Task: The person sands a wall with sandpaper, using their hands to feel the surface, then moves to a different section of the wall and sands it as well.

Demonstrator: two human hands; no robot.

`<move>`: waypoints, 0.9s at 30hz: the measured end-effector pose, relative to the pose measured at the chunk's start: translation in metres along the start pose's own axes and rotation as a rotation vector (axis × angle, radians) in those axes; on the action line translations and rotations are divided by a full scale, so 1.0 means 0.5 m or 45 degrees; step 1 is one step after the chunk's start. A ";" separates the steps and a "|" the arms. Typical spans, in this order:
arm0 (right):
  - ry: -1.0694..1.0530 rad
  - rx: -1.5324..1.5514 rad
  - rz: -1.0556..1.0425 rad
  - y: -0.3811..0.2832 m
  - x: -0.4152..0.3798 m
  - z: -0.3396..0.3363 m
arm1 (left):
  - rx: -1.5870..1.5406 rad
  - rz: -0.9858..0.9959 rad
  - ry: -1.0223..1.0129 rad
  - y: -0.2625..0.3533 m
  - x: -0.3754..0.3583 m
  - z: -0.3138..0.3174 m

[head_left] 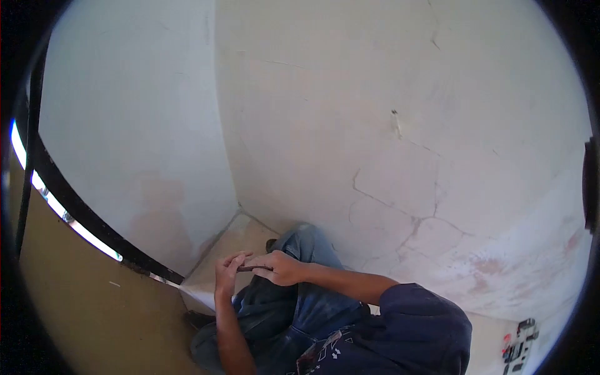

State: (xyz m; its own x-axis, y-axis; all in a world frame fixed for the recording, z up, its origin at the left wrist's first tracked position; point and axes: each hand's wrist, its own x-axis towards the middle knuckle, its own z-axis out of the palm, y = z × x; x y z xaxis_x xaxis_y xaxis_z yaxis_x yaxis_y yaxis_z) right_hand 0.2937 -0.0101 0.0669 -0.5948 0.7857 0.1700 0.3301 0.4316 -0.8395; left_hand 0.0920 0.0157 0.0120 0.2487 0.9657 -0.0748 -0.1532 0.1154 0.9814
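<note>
A thin dark strip-like object, slightly curved, is held between both hands above the bent legs in jeans. My left hand is closed at its left end, fingertips near the top. My right hand grips its right end, with the fingers pointing left. The fingers of the two hands come close together over the object. What exactly the object is cannot be made out.
Cracked pale walls meet at a corner ahead of the knees. A dark-edged opening runs along the left. Several small tools or parts lie on the floor at the lower right.
</note>
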 end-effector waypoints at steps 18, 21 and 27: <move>0.371 -0.308 -0.215 -0.036 -0.248 -0.135 | 0.456 0.348 0.355 0.055 0.023 0.073; 0.447 -0.400 -0.047 -0.009 -0.418 -0.154 | 0.650 0.573 0.350 0.194 0.040 0.188; 0.839 -0.576 0.488 0.099 -0.768 -0.046 | 1.100 0.961 0.182 0.512 0.054 0.507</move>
State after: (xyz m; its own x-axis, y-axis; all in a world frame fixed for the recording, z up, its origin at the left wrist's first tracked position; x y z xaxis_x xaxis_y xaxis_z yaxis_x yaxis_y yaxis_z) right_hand 0.5553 -0.2804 -0.0280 0.1129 0.9476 0.2987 0.7612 0.1107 -0.6389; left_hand 0.3021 0.0125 0.3062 0.2538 0.7450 0.6169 0.5021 -0.6465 0.5743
